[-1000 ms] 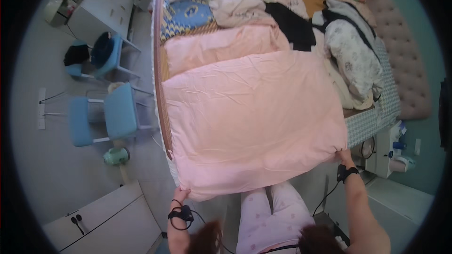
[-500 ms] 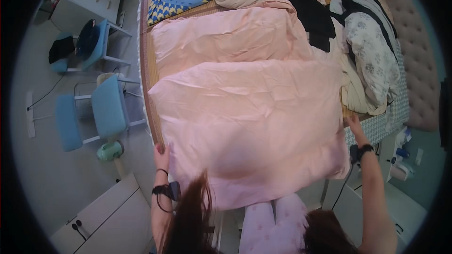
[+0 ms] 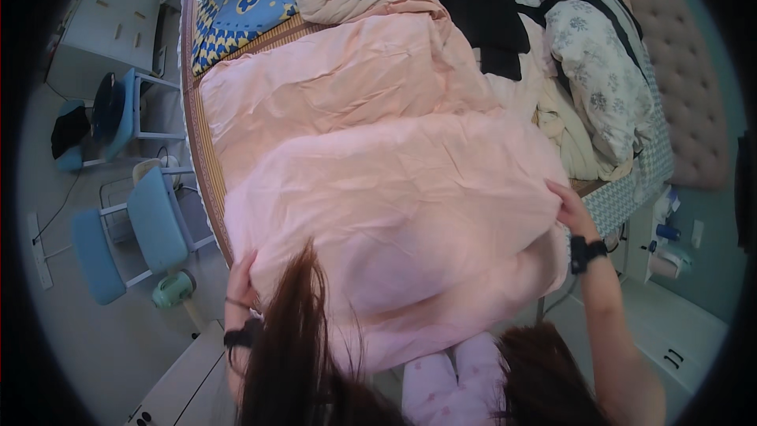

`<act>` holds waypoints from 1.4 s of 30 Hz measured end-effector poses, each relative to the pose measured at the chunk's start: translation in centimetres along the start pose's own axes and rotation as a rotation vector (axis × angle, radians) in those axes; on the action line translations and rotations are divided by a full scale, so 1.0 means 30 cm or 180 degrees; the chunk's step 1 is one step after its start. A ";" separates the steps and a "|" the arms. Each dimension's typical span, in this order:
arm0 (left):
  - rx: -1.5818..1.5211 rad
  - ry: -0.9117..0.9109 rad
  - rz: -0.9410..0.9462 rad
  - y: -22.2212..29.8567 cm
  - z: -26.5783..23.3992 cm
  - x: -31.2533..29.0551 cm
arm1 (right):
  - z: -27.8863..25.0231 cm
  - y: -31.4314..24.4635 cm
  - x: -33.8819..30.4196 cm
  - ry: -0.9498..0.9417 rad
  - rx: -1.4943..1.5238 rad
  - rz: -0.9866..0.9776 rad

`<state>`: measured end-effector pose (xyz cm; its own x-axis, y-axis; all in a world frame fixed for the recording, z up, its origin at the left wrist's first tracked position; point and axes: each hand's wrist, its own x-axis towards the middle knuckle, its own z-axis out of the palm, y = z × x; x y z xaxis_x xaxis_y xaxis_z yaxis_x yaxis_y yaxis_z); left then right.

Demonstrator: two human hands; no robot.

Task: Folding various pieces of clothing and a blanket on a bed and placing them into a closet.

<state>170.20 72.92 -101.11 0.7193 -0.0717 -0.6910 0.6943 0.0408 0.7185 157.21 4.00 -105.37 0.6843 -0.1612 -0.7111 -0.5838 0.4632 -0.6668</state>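
Observation:
A large pink quilt (image 3: 394, 189) with a smooth, slightly shiny face spreads over the bed, and its near part bulges and hangs over the front edge against my legs. At its left edge my left hand (image 3: 243, 278) is closed on the cloth, partly behind hanging hair. My right hand (image 3: 569, 207) grips the right edge, fingers on top of the fabric, and the side below it sags in folds. Across the middle of the quilt runs a fold, with a peach-toned part lying flatter beyond it.
Clothes in a heap, a black garment (image 3: 477, 12) and a grey-patterned white quilt (image 3: 603, 71) lie at the far right. A blue cushion (image 3: 248, 12) is at the far left. Blue chairs (image 3: 158, 221) and a green fan-like device (image 3: 173, 289) stand left of the bed. A tufted headboard (image 3: 686, 79) rises on the right.
My right hand has moved left and slightly down with the quilt's edge, and my left hand slightly lower. The near cloth has puffed up and bunched. The whole view has shifted.

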 end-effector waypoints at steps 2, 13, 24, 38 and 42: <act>-0.1198 0.0224 -0.0438 -0.100 -0.160 -0.100 | -0.271 0.100 -0.180 0.0159 -0.0862 -0.0597; 0.1454 0.0048 -0.1063 -0.459 -0.213 -0.309 | -0.403 0.323 -0.212 -0.0678 0.0698 0.1587; 0.1383 -0.0242 -0.0989 -0.521 -0.051 -0.275 | 0.173 0.196 -0.213 -0.0217 -0.1555 0.1598; -0.2395 -0.0354 -0.0196 -0.116 0.102 -1.314 | 0.301 -0.089 -1.392 -0.0605 0.1832 0.0800; -0.1227 -0.0371 0.0565 0.173 0.143 -1.780 | 0.121 -0.179 -1.712 -0.0891 0.0653 -0.0081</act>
<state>135.31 72.70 -60.14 0.8361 -0.1411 -0.5300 0.5340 0.4300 0.7280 126.78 12.96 -64.45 0.8074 0.0573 -0.5872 -0.4846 0.6322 -0.6046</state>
